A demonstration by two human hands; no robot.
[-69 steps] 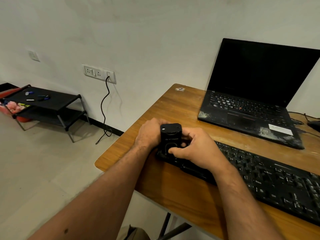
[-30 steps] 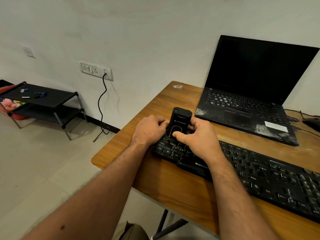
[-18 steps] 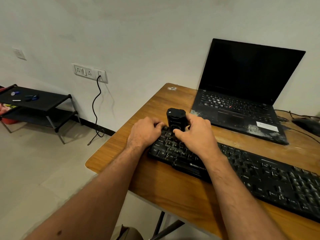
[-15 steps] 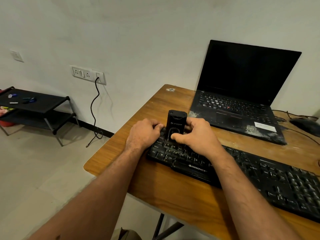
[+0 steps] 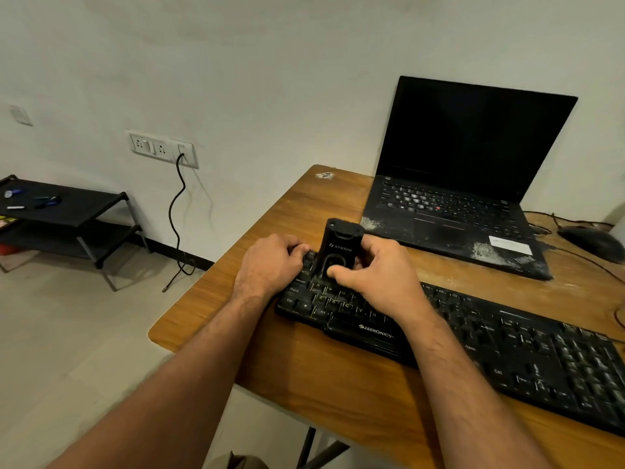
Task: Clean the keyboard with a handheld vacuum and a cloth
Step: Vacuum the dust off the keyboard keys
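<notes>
Our right hand (image 5: 375, 282): fingers curled round a black handheld vacuum (image 5: 340, 252), thumb pressed on its front face; unit stands nearly upright, lower end down on the keys. Our left hand (image 5: 270, 265): fingers curled under, knuckles up, resting on the left end of the keyboard just beside the vacuum; whether it grips the keyboard's edge we cannot tell.

Item, beneath both our hands: black keyboard (image 5: 507, 350), lying on the wooden table (image 5: 338, 394) and running off to the right of our right hand, brand lettering on its near edge.

Item, beyond our right hand: black laptop (image 5: 456, 198), lid open, screen dark, pale dust on its palm rest and front corners.

Item, far right of our hands: dark mouse (image 5: 592, 242) with cables around it.

Item, beyond our left hand at the table's far corner: small sticker (image 5: 324, 176).

Item, left of our left hand, on the wall: socket plate (image 5: 162, 148) with a black cord (image 5: 176, 218) hanging to the floor.

Item, far left: low black shelf rack (image 5: 64, 221) with small objects on top.
</notes>
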